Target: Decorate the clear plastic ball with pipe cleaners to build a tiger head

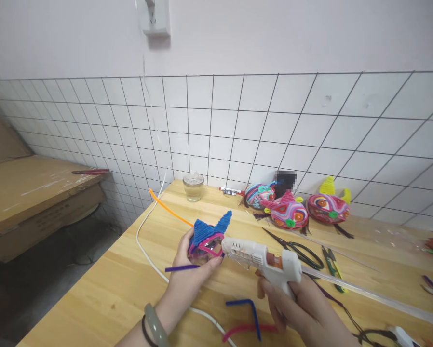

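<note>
My left hand (189, 270) grips a small clear mask wrapped in pink pipe cleaner with two blue pointed ears (207, 236), held just above the wooden table (104, 289). A purple pipe cleaner (182, 268) lies across the fingers of that hand. In my right hand (303, 308) is a white hot glue gun (262, 260), its nozzle touching the right side of the mask. A clear glue stick (368, 294) sticks out behind the gun.
Three finished pipe-cleaner masks (289, 212) sit by the tiled wall. Black scissors (299, 250), green snips (332, 262), a glass jar (193, 187), an orange pipe cleaner (169, 207), a blue one (247, 308), a pink one (249, 330) and a white cord (146, 250) lie on the table. Cardboard boxes (32, 193) stand at the left.
</note>
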{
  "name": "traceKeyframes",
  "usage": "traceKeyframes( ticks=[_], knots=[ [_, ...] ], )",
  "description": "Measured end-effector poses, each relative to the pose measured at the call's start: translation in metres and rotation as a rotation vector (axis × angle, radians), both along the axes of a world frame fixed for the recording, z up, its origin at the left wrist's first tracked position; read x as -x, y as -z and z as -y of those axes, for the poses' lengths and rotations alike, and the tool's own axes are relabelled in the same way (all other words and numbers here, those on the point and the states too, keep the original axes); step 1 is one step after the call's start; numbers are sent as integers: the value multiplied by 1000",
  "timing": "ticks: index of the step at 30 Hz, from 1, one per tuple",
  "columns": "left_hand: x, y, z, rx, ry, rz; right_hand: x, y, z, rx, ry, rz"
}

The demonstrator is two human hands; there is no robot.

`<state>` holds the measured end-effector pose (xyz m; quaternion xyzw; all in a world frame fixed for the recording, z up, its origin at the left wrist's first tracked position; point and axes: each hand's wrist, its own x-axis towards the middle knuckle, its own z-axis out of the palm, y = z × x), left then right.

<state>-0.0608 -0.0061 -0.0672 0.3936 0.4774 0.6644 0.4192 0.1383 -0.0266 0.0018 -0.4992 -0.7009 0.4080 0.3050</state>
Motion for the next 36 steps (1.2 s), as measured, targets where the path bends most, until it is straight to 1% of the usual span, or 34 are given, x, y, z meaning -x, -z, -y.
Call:
traceKeyframes(
  ticks=[5, 9, 13, 17, 26, 31, 34, 36],
  knots=[
    [0, 3, -1, -12, 42, 5, -1, -1, 0, -26, 12, 12],
    [-1, 1, -2, -9, 53, 37, 0, -1, 0, -23, -21, 25],
    [-1, -1, -2, -12, 58, 48, 1, -1, 1, -38, -10, 40],
    [-2, -1, -2, -12, 62, 75, 1, 1, 1, 0, 12, 5],
    [-3, -1, -2, -21, 72, 116, 1, -1, 1, 68, 8, -16],
    [-3, -4, -1, -18, 75, 134, 2, -1, 0, 44, 5, -21],
    [-3, -5, -1, -14, 57, 125, 0, 2, -1, 87, 0, -43],
    [-2, -5, 0, -24, 52, 116, -2, 4, -3, 148, -10, -48]
  ],
)
